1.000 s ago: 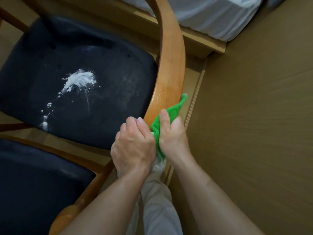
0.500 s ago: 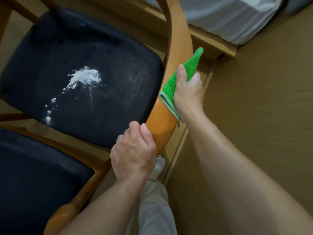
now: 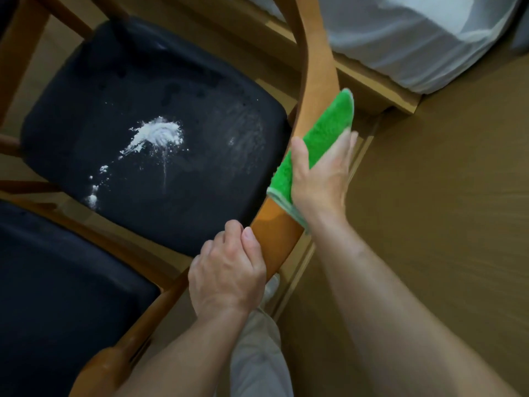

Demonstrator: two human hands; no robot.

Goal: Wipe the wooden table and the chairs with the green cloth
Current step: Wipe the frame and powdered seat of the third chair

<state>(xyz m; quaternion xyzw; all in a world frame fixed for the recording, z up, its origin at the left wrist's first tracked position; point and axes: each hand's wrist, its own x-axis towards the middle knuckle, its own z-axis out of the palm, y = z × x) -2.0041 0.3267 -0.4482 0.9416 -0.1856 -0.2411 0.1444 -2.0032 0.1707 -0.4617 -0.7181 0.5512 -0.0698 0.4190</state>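
The right hand (image 3: pixel 320 179) holds the green cloth (image 3: pixel 317 141) wrapped over the curved wooden backrest (image 3: pixel 315 81) of the chair: the thumb lies on the inner face of the rail over the cloth, the fingers curl round the outer face, and the cloth is pinched between hand and wood. The cloth reaches up the rail beyond the fingertips, and its pale hemmed edge shows below the heel of the hand. The left hand (image 3: pixel 229 273) grips the same backrest lower down, nearer the person, with the thumb pressed along the inner face of the wood and the fingers curled round it; a bare stretch of rail lies between the two hands

The chair's dark seat (image 3: pixel 160 133) lies left of the rail. A patch of white powder (image 3: pixel 157 136) sits near the middle of the seat, with a trail of smaller specks running toward the seat's near-left edge, and a faint whitish smear near the seat's right edge, close to the backrest. A second dark seat (image 3: pixel 57 296) fills the lower left corner. White bedding (image 3: pixel 415 38) on a light wooden frame is at the top right, and the brown floor (image 3: pixel 443 224) spreads to the right. A pale trouser leg (image 3: pixel 257 353) shows between the forearms
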